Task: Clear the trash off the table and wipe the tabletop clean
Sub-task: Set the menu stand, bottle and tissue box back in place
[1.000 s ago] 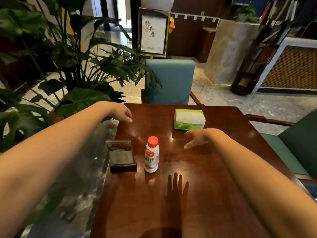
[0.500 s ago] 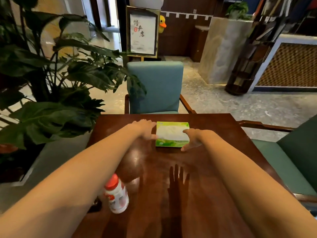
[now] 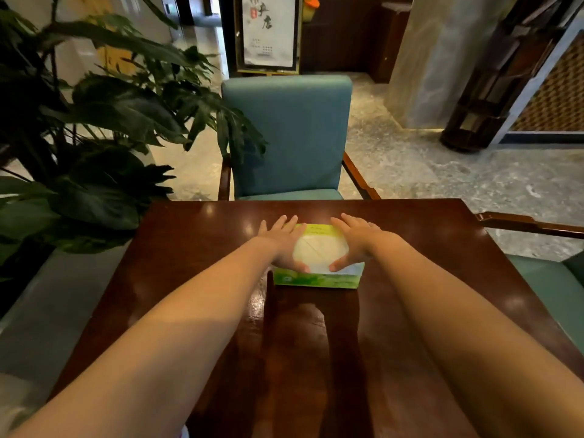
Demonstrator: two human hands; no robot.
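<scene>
A green and white tissue pack (image 3: 319, 260) lies on the dark wooden table (image 3: 189, 248), toward its far side. My left hand (image 3: 282, 240) rests on the pack's left side, fingers spread and thumb on the near top. My right hand (image 3: 358, 238) rests on the pack's right side in the same way, thumb pointing inward. Both hands touch the pack from above and from the sides. The red-capped bottle and the dark stand are out of view.
A teal chair (image 3: 287, 134) stands behind the table's far edge. A large leafy plant (image 3: 94, 137) crowds the left side. Another green seat (image 3: 553, 289) with a wooden armrest sits at the right. A framed sign (image 3: 268, 30) stands further back.
Both hands have closed in on the tissue pack, the left coming from the far left. The view has shifted forward, and the bottle and stand have dropped out of frame.
</scene>
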